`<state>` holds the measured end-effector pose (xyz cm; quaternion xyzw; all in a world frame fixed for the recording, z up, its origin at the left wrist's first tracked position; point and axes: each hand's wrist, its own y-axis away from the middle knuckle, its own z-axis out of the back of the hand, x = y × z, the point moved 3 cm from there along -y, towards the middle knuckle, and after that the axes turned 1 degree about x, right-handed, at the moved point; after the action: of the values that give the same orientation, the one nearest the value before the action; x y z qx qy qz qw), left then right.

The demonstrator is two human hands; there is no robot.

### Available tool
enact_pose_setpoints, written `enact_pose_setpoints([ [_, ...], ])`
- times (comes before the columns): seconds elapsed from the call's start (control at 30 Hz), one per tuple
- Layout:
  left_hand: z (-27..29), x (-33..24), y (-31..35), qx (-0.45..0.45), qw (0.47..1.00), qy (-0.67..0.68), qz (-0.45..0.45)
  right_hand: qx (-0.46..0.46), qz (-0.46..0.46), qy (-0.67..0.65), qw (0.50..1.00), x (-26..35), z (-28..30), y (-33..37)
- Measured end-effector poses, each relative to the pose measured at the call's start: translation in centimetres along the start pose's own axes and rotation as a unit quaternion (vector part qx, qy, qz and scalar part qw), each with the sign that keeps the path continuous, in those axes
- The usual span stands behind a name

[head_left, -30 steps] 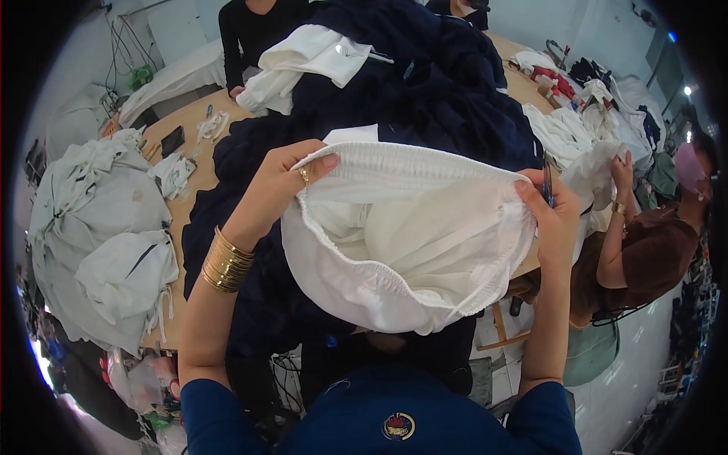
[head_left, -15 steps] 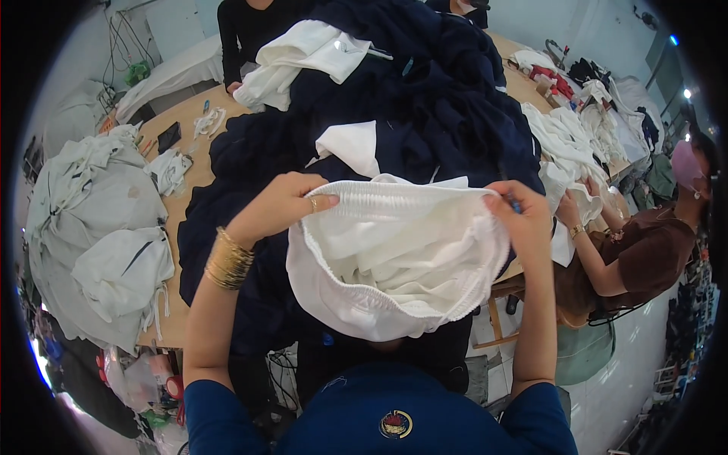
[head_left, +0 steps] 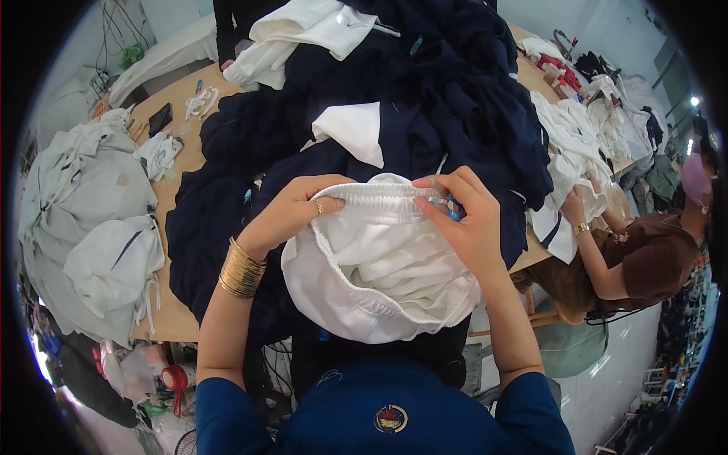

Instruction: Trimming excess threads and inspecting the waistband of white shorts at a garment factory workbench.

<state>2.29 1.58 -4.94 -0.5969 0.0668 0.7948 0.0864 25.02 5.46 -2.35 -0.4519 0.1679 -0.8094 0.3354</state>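
A white garment with a gathered elastic waistband (head_left: pixel 371 303) hangs open in front of me, and its inside faces up. My left hand (head_left: pixel 299 212) is closed on the left part of the far waistband edge, thumb on the inner side. Closer to the middle of that edge, my right hand (head_left: pixel 470 216) pinches the band between thumb and forefinger. A small blue tool (head_left: pixel 454 208) with a shiny metal part shows among the right fingers; its exact kind is hard to make out. Beyond the hands lies a folded white piece (head_left: pixel 350 130) on the dark navy cloth pile (head_left: pixel 425 83).
Another white garment (head_left: pixel 303 34) tops the far pile. Pale grey-white bundles (head_left: pixel 91 227) fill the left side of the wooden table (head_left: pixel 178 307). At right, a person in brown (head_left: pixel 652 250) handles white garments (head_left: pixel 572 136). A red object (head_left: pixel 174 378) hangs below the table's left edge.
My right hand has slid leftward along the waistband, nearer my left hand. The stretched far edge has slackened and shortened between them. The view has shifted slightly.
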Motion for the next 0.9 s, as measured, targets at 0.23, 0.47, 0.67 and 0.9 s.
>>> enact_pose_setpoints([
  [0.23,0.0,-0.8,0.1,0.028,0.999,0.011,-0.010,-0.004,-0.015,-0.020,1.000,-1.4,-0.8,-0.6],
  [0.47,0.1,-1.2,0.0,0.027,0.999,0.036,-0.012,0.053,-0.027,0.005,0.998,-0.2,1.4,-1.3],
  [0.67,-0.7,-1.5,0.2,0.019,1.000,0.001,-0.022,0.013,0.069,0.036,0.997,-1.8,1.5,-1.3],
  [0.9,-2.2,-2.6,1.0,-0.067,0.994,0.004,-0.090,0.081,0.023,-0.028,0.996,1.0,1.7,-2.3],
])
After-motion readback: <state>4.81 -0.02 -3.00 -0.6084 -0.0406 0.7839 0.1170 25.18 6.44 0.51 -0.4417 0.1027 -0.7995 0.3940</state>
